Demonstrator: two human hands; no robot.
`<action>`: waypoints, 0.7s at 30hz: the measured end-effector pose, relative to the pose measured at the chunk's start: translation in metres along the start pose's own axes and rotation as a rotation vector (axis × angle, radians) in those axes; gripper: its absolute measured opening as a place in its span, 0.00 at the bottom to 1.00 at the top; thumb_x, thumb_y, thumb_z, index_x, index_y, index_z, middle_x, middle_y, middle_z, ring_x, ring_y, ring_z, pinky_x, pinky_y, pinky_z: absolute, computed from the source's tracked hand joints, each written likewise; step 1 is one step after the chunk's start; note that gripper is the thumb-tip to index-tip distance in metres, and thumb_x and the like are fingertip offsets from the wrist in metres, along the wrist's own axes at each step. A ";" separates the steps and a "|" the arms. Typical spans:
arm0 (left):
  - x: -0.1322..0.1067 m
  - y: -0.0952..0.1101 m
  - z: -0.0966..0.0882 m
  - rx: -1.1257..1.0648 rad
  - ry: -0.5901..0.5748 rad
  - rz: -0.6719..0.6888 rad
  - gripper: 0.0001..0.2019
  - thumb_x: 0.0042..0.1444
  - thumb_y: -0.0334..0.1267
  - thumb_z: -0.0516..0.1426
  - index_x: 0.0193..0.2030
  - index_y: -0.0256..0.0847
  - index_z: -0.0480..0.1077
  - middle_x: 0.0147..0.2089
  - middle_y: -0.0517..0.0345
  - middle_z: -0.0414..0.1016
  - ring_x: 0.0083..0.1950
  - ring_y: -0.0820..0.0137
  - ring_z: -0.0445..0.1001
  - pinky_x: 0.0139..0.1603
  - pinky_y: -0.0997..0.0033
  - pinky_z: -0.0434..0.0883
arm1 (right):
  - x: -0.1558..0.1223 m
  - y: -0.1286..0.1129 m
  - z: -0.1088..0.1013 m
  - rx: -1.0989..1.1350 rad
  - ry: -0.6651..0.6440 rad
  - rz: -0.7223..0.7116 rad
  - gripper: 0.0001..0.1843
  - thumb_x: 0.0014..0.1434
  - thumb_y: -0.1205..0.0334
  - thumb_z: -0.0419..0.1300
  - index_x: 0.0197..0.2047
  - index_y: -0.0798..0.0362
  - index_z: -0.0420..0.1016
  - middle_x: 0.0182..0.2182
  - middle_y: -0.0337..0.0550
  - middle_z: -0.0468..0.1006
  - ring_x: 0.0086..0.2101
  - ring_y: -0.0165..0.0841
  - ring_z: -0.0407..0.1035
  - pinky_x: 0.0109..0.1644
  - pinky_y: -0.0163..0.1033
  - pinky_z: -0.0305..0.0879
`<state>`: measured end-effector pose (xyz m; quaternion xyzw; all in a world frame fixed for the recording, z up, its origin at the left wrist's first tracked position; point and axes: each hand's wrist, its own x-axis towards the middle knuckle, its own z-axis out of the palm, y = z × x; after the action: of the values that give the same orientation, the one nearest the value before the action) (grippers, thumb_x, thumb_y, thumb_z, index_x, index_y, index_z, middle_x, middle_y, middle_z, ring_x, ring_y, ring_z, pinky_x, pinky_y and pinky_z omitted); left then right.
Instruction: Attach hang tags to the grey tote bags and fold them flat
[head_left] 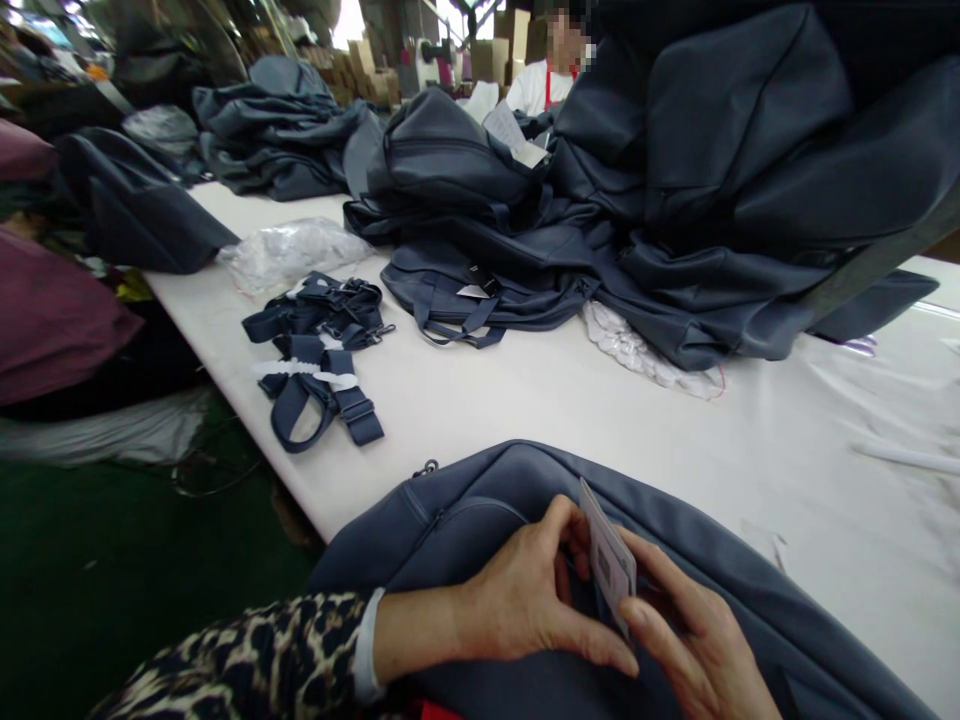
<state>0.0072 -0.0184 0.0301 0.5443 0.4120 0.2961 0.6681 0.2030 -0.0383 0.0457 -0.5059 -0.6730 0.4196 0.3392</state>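
Left hand (517,590) and right hand (697,650) hold a barcoded card tag (608,556) upright between them, each grip closed on its edges. The tag sits just above a slate-blue bag (465,480), which lies across the near edge of the white table (487,400), with a zipped pocket beside the left hand. A leopard-print sleeve (247,650) covers the left forearm. Farther along the table lie bundled navy straps with buckles (315,350), a clear plastic bag (292,255) and heaped dark bags (480,190). Beyond them stands a co-worker in white (541,90).
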 end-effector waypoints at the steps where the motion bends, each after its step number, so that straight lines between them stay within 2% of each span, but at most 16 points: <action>1: 0.000 -0.001 0.000 0.001 -0.001 0.004 0.36 0.33 0.44 0.75 0.46 0.41 0.62 0.41 0.60 0.72 0.30 0.78 0.66 0.24 0.79 0.60 | 0.001 -0.001 0.001 0.026 0.010 0.003 0.25 0.60 0.47 0.63 0.57 0.48 0.76 0.48 0.46 0.82 0.44 0.40 0.79 0.49 0.36 0.74; 7: 0.000 -0.002 0.000 0.039 0.027 0.008 0.35 0.35 0.44 0.74 0.46 0.41 0.62 0.41 0.60 0.72 0.29 0.78 0.66 0.24 0.79 0.61 | 0.007 -0.009 0.002 0.078 0.031 -0.006 0.23 0.60 0.44 0.61 0.52 0.47 0.79 0.43 0.43 0.84 0.42 0.40 0.79 0.46 0.35 0.75; 11: 0.001 0.002 -0.001 0.045 0.015 0.007 0.34 0.36 0.45 0.74 0.46 0.41 0.62 0.41 0.60 0.72 0.31 0.77 0.68 0.26 0.79 0.62 | 0.005 -0.012 0.001 0.025 0.021 0.017 0.19 0.61 0.46 0.60 0.50 0.47 0.79 0.40 0.40 0.84 0.39 0.38 0.79 0.43 0.32 0.75; 13: 0.001 0.003 -0.001 0.043 -0.006 0.006 0.33 0.37 0.44 0.74 0.47 0.41 0.63 0.41 0.59 0.73 0.32 0.75 0.70 0.27 0.78 0.64 | 0.004 -0.012 0.002 -0.007 0.025 0.022 0.19 0.63 0.47 0.57 0.50 0.49 0.79 0.38 0.40 0.84 0.35 0.35 0.79 0.40 0.30 0.75; 15: 0.001 0.005 -0.001 0.047 -0.028 0.004 0.33 0.38 0.43 0.73 0.49 0.41 0.63 0.43 0.57 0.74 0.31 0.75 0.70 0.26 0.78 0.65 | 0.003 -0.010 0.004 -0.036 0.056 0.046 0.19 0.64 0.47 0.56 0.45 0.52 0.79 0.30 0.40 0.82 0.27 0.33 0.76 0.33 0.29 0.73; 18: -0.002 0.006 -0.001 0.035 -0.058 0.035 0.28 0.47 0.40 0.68 0.53 0.40 0.64 0.48 0.53 0.75 0.32 0.74 0.73 0.26 0.79 0.66 | 0.001 -0.005 0.006 -0.051 0.125 0.093 0.20 0.64 0.46 0.56 0.35 0.53 0.79 0.24 0.41 0.80 0.24 0.32 0.75 0.29 0.29 0.72; 19: -0.004 0.007 -0.001 0.010 -0.065 0.040 0.24 0.52 0.40 0.64 0.54 0.39 0.64 0.46 0.53 0.75 0.33 0.73 0.74 0.26 0.79 0.67 | 0.001 -0.004 0.005 -0.041 0.151 0.100 0.21 0.64 0.45 0.57 0.35 0.53 0.80 0.24 0.42 0.80 0.24 0.33 0.75 0.29 0.29 0.73; 21: -0.007 0.007 -0.004 -0.059 -0.051 0.022 0.16 0.62 0.42 0.56 0.53 0.36 0.66 0.36 0.54 0.76 0.31 0.72 0.75 0.27 0.78 0.68 | -0.001 -0.005 0.000 -0.001 0.197 0.125 0.22 0.63 0.44 0.58 0.36 0.54 0.81 0.26 0.44 0.82 0.25 0.35 0.77 0.31 0.32 0.75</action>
<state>0.0008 -0.0205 0.0384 0.5361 0.3798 0.3018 0.6908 0.2013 -0.0397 0.0498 -0.5858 -0.6038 0.3878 0.3767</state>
